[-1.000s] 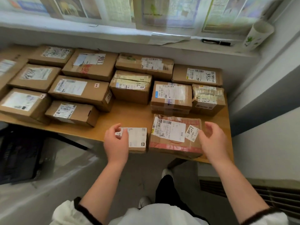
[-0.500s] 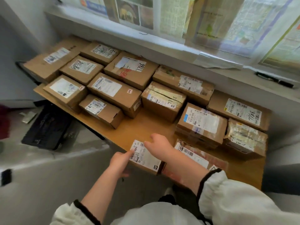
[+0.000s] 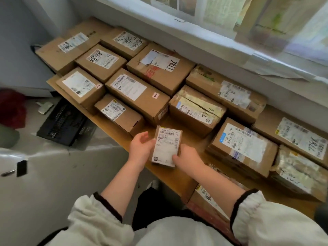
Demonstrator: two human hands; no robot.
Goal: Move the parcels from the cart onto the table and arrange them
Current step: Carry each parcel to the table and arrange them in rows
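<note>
1. The small parcel (image 3: pixel 166 146) lies label-up in the front row of the surface (image 3: pixel 171 177). Its long axis runs from the near edge toward the window wall, with the barcode end farthest from the person.
2. The left hand (image 3: pixel 142 148) is cupped against the left long side of the small parcel, fingers curled. The right hand (image 3: pixel 186 157) grips the near right corner, thumb on the label.
3. It cannot be told whether the small parcel rests on the surface or is held just above it.
4. Count: one small parcel in the hands and thirteen other parcels (image 3: pixel 136 96) on the surface, all brown cartons with labels facing up. They stand in close rows, long sides mostly touching.
5. One of them, the taped parcel (image 3: pixel 207 199), lies at the near edge, partly hidden under the right forearm.
6. Open room: a bare strip lies around the small parcel, between the front box (image 3: pixel 119 114) on its left and the blue-tagged box (image 3: pixel 243 148) on its right.
7. The near end of the small parcel sits close to the front edge of the surface.
</note>
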